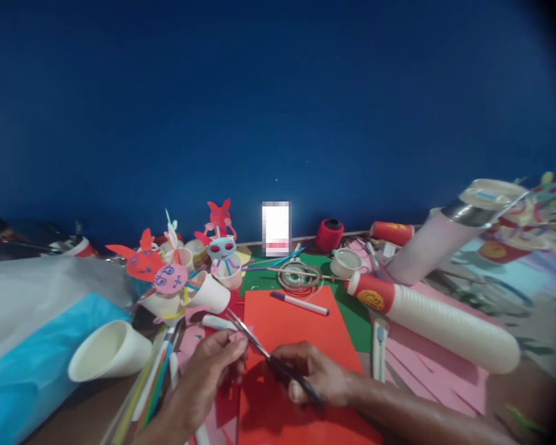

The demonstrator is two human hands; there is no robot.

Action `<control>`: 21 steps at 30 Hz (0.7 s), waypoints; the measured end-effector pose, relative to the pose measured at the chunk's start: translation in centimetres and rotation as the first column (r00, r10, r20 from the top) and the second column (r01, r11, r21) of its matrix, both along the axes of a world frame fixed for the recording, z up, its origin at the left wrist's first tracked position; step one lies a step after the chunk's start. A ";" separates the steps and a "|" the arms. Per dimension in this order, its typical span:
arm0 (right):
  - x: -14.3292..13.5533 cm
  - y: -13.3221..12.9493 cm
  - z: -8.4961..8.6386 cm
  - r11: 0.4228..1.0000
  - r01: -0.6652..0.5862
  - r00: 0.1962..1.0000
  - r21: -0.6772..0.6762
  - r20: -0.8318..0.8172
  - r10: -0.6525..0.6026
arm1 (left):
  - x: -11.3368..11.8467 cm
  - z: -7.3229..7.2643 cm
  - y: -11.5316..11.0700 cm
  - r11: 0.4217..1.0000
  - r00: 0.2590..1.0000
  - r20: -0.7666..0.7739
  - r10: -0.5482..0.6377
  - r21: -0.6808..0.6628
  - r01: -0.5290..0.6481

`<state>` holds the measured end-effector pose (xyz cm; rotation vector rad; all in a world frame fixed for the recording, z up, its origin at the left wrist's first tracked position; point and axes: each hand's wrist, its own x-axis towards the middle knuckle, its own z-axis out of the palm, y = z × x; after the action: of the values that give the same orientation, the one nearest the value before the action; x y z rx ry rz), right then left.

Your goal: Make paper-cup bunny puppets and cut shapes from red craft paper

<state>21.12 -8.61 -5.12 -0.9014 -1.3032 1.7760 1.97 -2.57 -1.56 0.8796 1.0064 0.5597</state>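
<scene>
My right hand grips the black handles of a pair of scissors over red-orange paper. Their metal blades point up and to the left, seemingly parted at the tips. Just left of the blades, the fingertips of my left hand pinch a small piece of pink paper; the fingers partly cover it. A marker with a white barrel lies across the upper part of the red-orange paper.
Paper cups with cut-out animal faces stand at left, near a tipped white cup and thin coloured sticks. A cup stack, box cutter, tape roll and pink paper lie to the right.
</scene>
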 end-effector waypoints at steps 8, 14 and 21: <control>-0.3 0.2 0.3 0.986 0.149 0.984 0.075 -0.115 -0.139 | 3.0 1.7 0.9 0.986 0.992 0.068 0.107 0.123 -0.114; -0.3 0.6 -0.1 0.977 0.201 0.974 0.069 -0.123 -0.192 | 3.8 2.1 2.0 0.978 0.999 -0.006 0.052 0.201 -0.050; -0.3 0.4 -0.1 0.978 0.192 0.975 0.087 -0.131 -0.179 | 3.1 1.6 2.3 0.966 0.996 -0.091 0.012 0.260 0.012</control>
<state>20.85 -8.26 -5.26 -0.8175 -1.1774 1.5824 5.06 -0.26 0.07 1.1471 1.0307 0.6661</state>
